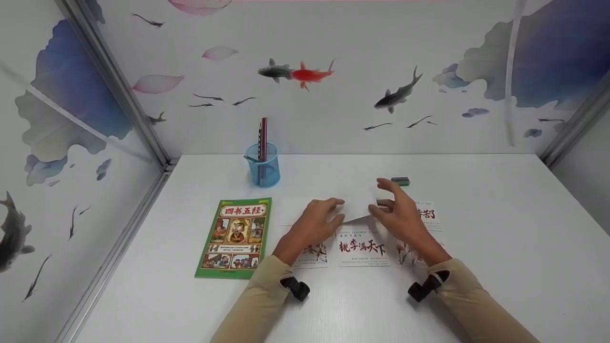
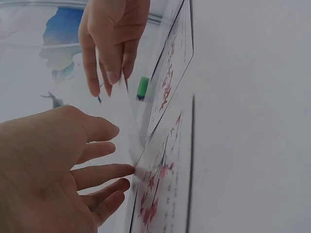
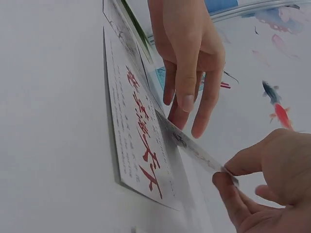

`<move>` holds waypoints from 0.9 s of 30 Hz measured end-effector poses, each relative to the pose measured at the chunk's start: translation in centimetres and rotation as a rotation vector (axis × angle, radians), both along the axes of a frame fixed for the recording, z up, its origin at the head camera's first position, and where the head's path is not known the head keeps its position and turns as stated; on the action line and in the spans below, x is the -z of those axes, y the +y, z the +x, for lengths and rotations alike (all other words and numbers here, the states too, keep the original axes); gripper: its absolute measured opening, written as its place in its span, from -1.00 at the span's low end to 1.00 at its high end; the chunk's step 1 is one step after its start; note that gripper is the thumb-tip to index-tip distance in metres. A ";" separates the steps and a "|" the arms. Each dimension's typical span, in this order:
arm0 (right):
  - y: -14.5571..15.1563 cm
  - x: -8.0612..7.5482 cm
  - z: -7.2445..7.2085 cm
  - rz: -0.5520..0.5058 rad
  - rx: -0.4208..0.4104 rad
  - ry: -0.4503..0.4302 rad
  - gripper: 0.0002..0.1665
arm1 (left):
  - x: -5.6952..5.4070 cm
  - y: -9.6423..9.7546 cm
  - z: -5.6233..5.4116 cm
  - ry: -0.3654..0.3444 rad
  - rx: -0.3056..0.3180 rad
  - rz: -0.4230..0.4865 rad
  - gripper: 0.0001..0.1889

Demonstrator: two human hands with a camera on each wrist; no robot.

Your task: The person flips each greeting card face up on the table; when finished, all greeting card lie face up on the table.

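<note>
My right hand pinches the edge of a thin card between thumb and fingers. The card is tilted, its near edge raised; its white back shows in the head view and some print on its underside in the right wrist view. My left hand hovers by the card's left end, fingers loosely spread; in the left wrist view nothing is pinched in them. Below lies a card with red characters. Flower-printed cards lie flat to either side, partly hidden by my wrists.
To the left lies a green illustrated book. Behind it stands a blue mesh pen cup with pencils. A small green and dark block lies beyond my right hand. Another red-lettered card lies at right. Printed walls border the white table.
</note>
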State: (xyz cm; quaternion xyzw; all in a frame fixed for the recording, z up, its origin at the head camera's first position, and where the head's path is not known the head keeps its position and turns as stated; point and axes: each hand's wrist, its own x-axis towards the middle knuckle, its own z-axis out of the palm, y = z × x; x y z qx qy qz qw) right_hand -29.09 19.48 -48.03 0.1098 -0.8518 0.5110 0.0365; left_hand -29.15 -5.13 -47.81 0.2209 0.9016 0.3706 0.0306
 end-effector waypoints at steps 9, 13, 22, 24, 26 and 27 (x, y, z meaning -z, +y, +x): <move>-1.8 -0.6 0.9 -0.075 -0.073 0.162 -0.30 | -0.6 0.9 0.6 -0.234 0.019 0.358 -0.20; -2.8 -0.7 1.5 0.020 -0.182 0.210 -0.38 | -1.0 0.8 0.7 -0.277 0.014 0.498 -0.26; -1.7 -0.3 1.0 0.088 -0.143 0.260 -0.42 | -0.3 0.3 0.3 -0.327 -0.013 0.605 -0.39; -1.3 -0.2 0.7 0.101 -0.113 0.261 -0.37 | -0.3 0.3 0.2 -0.347 -0.015 0.610 -0.36; -1.0 -0.2 0.6 0.105 -0.099 0.263 -0.35 | -0.2 0.2 0.0 -0.389 0.004 0.637 -0.34; -1.0 -0.2 0.5 0.108 -0.096 0.269 -0.34 | -0.2 0.1 0.0 -0.413 0.014 0.653 -0.32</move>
